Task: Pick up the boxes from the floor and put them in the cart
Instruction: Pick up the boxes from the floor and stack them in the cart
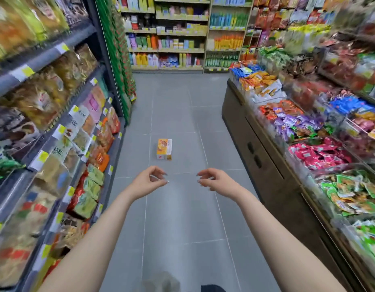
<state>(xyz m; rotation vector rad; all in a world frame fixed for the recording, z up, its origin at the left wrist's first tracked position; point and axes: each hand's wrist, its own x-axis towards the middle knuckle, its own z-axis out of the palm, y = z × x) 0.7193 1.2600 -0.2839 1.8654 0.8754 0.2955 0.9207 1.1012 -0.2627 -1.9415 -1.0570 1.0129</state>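
One orange and white box (pixel 164 149) lies flat on the grey tiled floor (pixel 178 218) in the middle of the aisle. My left hand (pixel 149 180) hangs in the air just below and left of it, fingers loosely curled, holding nothing. My right hand (pixel 215 179) is level with it, to the right, also loosely curled around nothing. Both hands are apart from the box. No cart is in view.
Snack shelves (pixel 62 148) line the left side of the aisle. A low dark counter (pixel 264 157) with bins of wrapped snacks runs along the right. Shelves of bottles (pixel 182 36) close the far end. My feet show at the bottom edge.
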